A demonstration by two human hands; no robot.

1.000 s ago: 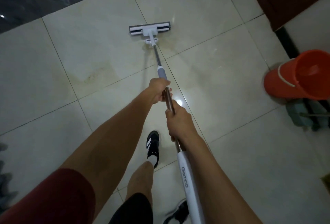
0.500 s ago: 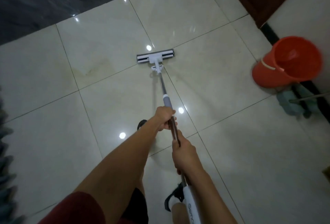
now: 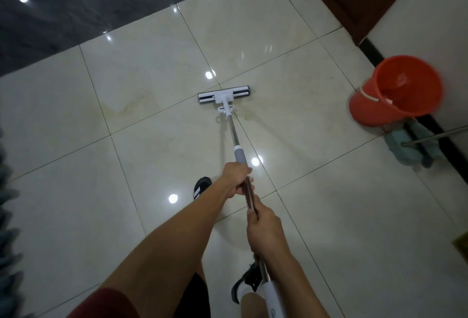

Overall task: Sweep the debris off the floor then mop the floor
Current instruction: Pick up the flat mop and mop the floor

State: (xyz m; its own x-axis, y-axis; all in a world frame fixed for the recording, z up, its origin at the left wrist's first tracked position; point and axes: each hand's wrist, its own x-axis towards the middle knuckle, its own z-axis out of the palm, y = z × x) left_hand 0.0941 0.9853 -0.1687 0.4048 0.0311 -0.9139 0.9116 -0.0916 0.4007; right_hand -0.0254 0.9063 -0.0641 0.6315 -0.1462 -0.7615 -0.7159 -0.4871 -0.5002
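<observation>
- The floor (image 3: pixel 316 216) of pale glossy tiles fills most of the view; a faint yellowish stain lies on it left of the mop head, and a dark polished strip runs along the top left.
- The orange bucket (image 3: pixel 395 92) stands at the right by the wall, well apart from the mop, with a teal brush head (image 3: pixel 410 148) just below it; the brush's handle runs out of frame to the right.
- The mop (image 3: pixel 234 130) slants from the lower middle up to its white and dark head (image 3: pixel 224 96), which lies flat on a tile seam, well ahead of both hands.
- The right hand (image 3: pixel 266 234) is wrapped tight around the metal shaft, lower and nearer the body; the white upper handle below it is cut off at the bottom edge.
- The left hand (image 3: pixel 235 181) is closed around the shaft just under the grey collar.
- A black shoe (image 3: pixel 201 187) shows partly behind the left forearm; the other foot is mostly hidden by the handle.
</observation>
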